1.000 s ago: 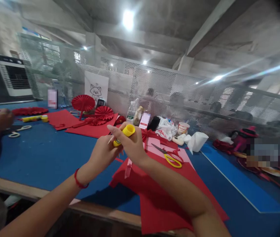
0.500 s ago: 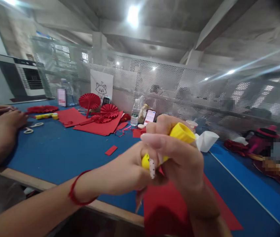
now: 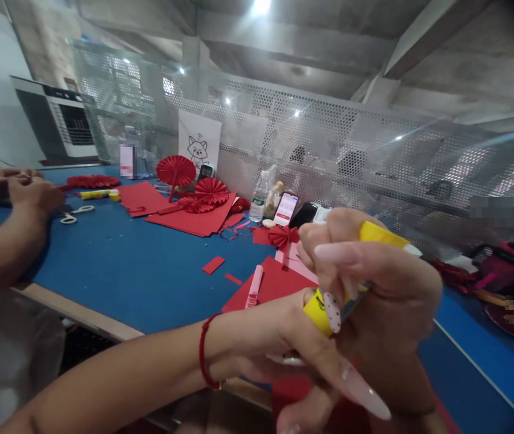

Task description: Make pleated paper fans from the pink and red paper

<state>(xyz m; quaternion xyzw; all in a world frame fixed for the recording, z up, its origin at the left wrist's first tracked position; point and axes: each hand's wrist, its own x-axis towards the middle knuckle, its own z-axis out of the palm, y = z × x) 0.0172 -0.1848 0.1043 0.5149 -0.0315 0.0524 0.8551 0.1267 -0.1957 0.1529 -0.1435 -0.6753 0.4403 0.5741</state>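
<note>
Clearly, my left hand [image 3: 297,343] pinched the lower end of the yellow plastic glue stick [image 3: 318,308], thumb and fingers closed on it. My right hand [image 3: 383,289] wrapped tight around its upper part, so only the two yellow ends showed outside the grip. The stick sat tilted, raised above the near right part of the blue table top [image 3: 148,265], just right of the flat red paper sheet [image 3: 279,280], on which a pink folded paper strip [image 3: 255,287] lay. Left of that sheet, blue surface with a few small red scraps [image 3: 214,264] ran to the wooden near edge [image 3: 80,310]. At the far left a co-worker's hands [image 3: 31,194] rested near white-handled scissors [image 3: 75,214]. Red pleated paper fans [image 3: 212,191] stood farther back.
</note>
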